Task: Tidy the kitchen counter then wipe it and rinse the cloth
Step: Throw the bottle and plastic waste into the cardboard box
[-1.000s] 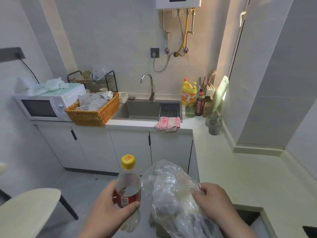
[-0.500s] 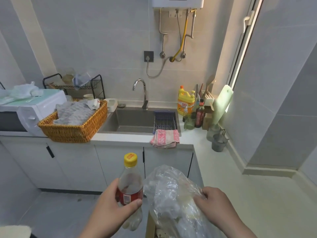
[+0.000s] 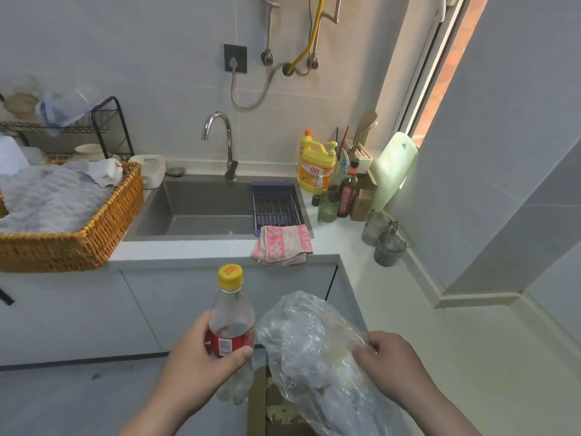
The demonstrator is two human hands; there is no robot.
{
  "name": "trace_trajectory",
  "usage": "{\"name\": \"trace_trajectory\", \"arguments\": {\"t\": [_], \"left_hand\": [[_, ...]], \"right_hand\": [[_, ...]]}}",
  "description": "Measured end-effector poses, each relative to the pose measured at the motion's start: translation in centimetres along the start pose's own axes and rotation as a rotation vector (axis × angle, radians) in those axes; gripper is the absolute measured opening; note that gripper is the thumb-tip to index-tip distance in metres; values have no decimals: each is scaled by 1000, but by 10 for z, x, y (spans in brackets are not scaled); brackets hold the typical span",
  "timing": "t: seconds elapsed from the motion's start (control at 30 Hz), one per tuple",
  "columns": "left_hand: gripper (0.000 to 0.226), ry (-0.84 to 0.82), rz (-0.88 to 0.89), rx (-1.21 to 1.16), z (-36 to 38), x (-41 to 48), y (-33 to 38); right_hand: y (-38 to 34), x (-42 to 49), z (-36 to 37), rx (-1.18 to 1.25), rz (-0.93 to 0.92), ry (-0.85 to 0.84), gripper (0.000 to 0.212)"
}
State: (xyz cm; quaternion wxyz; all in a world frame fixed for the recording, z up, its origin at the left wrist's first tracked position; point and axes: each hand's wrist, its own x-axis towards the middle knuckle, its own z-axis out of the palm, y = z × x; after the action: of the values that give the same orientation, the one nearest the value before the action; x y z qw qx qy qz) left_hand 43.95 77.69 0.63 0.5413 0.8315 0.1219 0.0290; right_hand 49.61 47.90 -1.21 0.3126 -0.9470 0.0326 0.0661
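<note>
Counter clutter is held at six o'clock: a yellow-capped bottle is gripped upright by the left hand, and a clear plastic bag is pinched by the right hand. A pink cloth is draped over the sink edge at twelve o'clock.

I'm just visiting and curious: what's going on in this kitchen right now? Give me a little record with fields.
Left hand: grips a nearly empty plastic bottle, yellow cap, red label
Right hand: pinches a crumpled clear plastic bag
Below the hands: an open cardboard box, partly hidden
Cloth: pink cloth draped over the sink's front edge
Sink: bare basin, rack at its right side
Counter left: wicker basket holding grey fabric
Counter right: yellow detergent jug, dark sauce bottles, two glass mugs
</note>
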Motion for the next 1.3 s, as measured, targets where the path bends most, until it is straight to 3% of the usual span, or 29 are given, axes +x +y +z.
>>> {"name": "trace_trajectory", "arguments": {"t": [0.47, 0.77, 0.97, 1.13, 1.3], "left_hand": [[45, -55, -122, 2, 43, 72, -28], [50, -58, -335, -38, 105, 113, -89], [49, -130, -479, -86, 138, 142, -149], [41, -179, -566, -97, 168, 166, -209], [39, -292, -590, -70, 209, 196, -284]], "right_hand": [[31, 89, 25, -3, 63, -76, 27], [70, 128, 104, 24, 138, -249, 25], [105, 144, 169, 235, 401, -341, 24], [142, 159, 221, 269, 512, -263, 39], [191, 180, 284, 313, 605, -216, 34]]}}
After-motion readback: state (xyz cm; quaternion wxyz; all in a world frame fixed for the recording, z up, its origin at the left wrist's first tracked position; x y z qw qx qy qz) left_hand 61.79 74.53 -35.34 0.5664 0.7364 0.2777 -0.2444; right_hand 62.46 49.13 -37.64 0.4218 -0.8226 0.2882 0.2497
